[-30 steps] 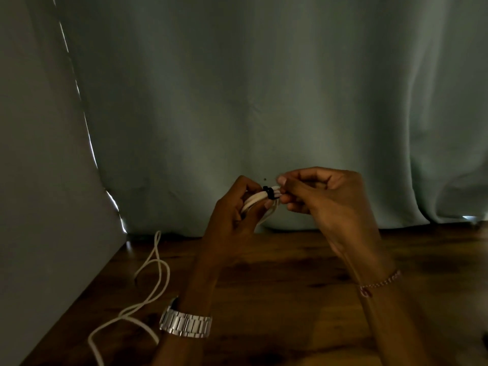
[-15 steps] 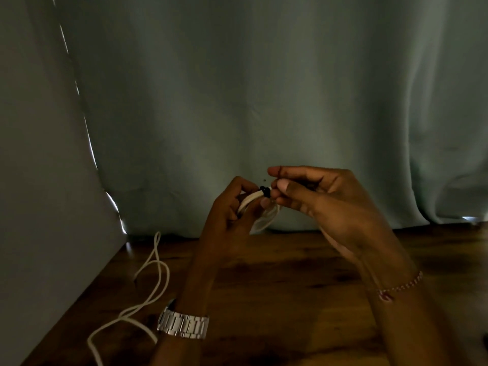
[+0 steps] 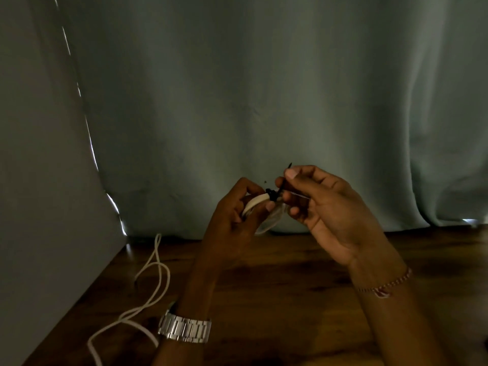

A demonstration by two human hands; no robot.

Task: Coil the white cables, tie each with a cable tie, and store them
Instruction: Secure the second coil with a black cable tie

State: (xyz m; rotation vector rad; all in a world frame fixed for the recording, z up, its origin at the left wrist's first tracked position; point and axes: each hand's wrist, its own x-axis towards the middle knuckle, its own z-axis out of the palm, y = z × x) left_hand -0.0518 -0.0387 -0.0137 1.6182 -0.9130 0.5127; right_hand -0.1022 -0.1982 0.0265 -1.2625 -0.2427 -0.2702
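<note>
My left hand (image 3: pixel 235 220) grips a small coil of white cable (image 3: pixel 257 203), held up above the wooden table (image 3: pixel 290 299). A black cable tie (image 3: pixel 274 192) is wrapped round the coil. My right hand (image 3: pixel 324 207) pinches the tie's thin tail, whose tip sticks up past my thumb. Part of the coil hangs below my fingers; the rest is hidden in my left palm. A second white cable (image 3: pixel 150 281) lies loose and uncoiled on the table at the left.
A pale green curtain (image 3: pixel 264 101) hangs right behind the table's far edge. A grey wall (image 3: pixel 39 207) bounds the table on the left. The room is dim.
My right hand has turned palm-up and drawn the tie's tail up and to the right. My left hand and the coil have stayed in place.
</note>
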